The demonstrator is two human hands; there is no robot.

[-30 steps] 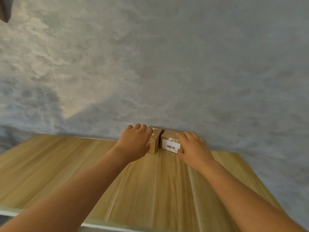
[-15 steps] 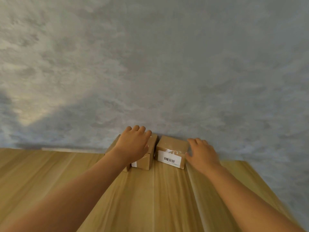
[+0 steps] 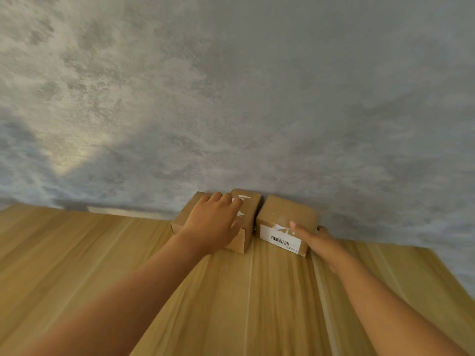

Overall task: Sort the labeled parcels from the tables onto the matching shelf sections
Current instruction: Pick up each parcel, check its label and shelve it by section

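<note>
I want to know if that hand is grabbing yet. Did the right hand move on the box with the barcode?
Yes. The right hand slid along the barcode box to its right end, thumb now on top.

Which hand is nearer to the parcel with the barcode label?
Right. The right hand grips the barcode parcel at its right side, thumb on top. The left hand rests on the neighbouring parcel to its left.
</note>
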